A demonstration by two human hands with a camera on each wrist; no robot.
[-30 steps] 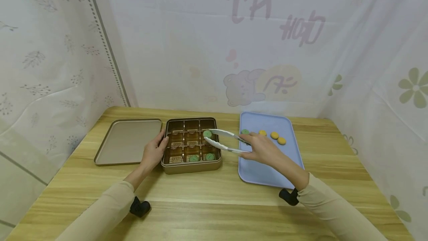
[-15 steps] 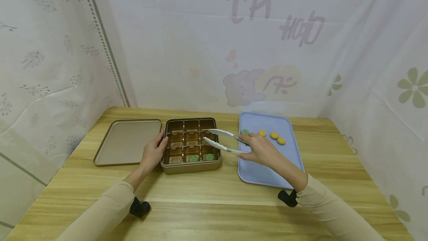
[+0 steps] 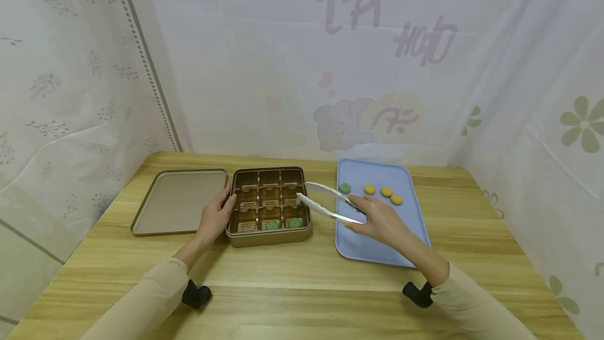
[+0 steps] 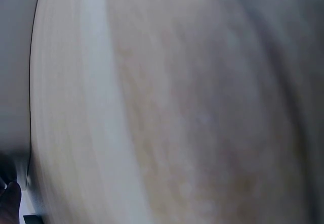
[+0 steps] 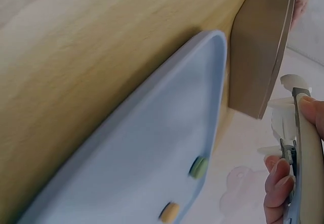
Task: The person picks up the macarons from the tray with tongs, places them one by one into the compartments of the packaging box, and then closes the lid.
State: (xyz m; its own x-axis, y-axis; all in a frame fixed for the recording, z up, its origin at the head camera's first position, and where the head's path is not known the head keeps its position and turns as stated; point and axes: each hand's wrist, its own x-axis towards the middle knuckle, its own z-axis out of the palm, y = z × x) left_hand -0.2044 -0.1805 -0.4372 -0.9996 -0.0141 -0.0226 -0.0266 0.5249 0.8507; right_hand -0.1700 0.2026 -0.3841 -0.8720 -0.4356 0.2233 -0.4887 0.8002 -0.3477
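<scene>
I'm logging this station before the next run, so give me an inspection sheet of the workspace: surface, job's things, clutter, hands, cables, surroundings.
Surface: wooden table.
Job's things: gold tin with nine compartments, green cookies in the two front right ones, another under the tongs' tips; white tongs; blue tray with one green cookie and three yellow cookies.
Clutter: gold lid lying left of the tin.
Hands: left hand rests on the tin's left edge; right hand grips the tongs, jaws apart.
Cables: nothing seen.
Surroundings: white patterned curtains on three sides.
</scene>
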